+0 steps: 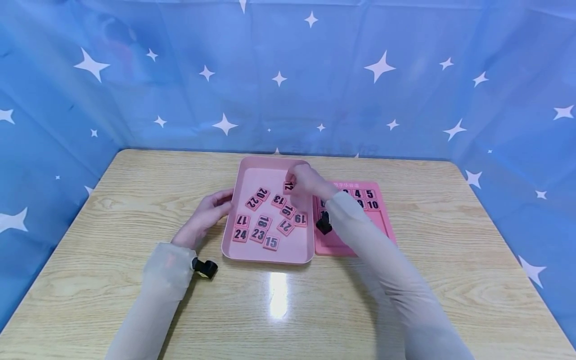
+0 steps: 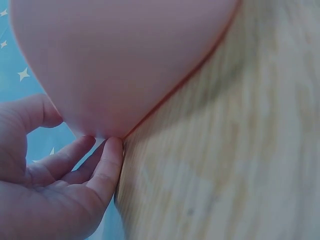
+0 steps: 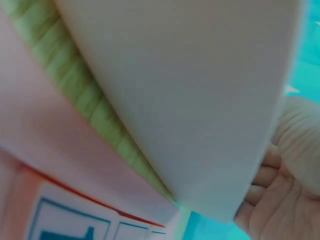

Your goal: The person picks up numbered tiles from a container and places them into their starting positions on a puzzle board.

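Observation:
A shallow pink tray holds loose pink number tiles, among them 20, 22, 17, 24 and 15. My left hand lies at its left side; in the left wrist view the loosely bent fingers touch the outer wall. Over the tray's upper right, my right hand reaches down and pinches the 12 tile at its fingertips. In the right wrist view the tray wall hides those fingertips, with only the palm and curled fingers showing.
Right of the tray is a pink number board with tiles set in its upper rows, partly covered by my right forearm. Both stand on a wooden table. A blue star-patterned curtain hangs behind.

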The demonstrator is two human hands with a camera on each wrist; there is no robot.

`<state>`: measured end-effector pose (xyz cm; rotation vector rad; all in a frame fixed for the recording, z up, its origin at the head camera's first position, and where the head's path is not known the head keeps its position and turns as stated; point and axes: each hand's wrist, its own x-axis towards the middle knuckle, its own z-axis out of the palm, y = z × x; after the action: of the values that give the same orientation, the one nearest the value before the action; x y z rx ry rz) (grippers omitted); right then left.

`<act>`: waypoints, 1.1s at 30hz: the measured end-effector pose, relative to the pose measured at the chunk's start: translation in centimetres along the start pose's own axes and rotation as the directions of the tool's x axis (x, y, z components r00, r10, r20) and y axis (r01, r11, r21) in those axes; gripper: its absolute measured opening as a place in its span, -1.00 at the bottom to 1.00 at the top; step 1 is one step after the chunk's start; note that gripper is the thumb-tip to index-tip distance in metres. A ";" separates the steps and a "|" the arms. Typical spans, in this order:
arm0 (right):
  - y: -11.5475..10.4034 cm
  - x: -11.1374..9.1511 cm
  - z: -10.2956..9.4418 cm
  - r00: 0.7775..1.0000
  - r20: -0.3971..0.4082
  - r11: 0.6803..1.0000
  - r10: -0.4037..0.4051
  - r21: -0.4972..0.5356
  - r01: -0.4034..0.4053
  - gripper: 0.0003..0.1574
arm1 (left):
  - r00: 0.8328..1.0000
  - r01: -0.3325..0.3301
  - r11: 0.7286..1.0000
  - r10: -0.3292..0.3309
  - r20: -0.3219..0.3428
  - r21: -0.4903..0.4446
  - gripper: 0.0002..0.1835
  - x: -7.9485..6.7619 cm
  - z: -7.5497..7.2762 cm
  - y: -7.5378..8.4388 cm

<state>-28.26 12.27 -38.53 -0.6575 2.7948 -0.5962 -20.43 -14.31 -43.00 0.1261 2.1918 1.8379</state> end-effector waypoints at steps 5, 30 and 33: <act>0.1 -1.1 -0.7 0.997 -0.022 0.994 -0.076 0.074 0.077 -0.65 | 1.000 -0.002 1.000 0.002 0.002 0.000 -0.45 -0.1 0.1 0.0; 4.2 -10.9 -3.2 0.979 -0.054 0.975 -0.198 0.094 0.202 -0.63 | 1.000 0.016 1.000 -0.016 -0.008 -0.012 -0.46 0.2 0.1 -0.2; 5.0 -11.7 -2.8 0.972 -0.052 0.969 -0.230 0.083 0.233 -0.66 | 1.000 0.006 1.000 -0.006 0.001 -0.022 -0.46 0.2 0.0 -0.2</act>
<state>-20.67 22.72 -36.95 -0.9717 2.7308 -0.7807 -20.62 -14.26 -43.25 0.1162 2.1685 1.8578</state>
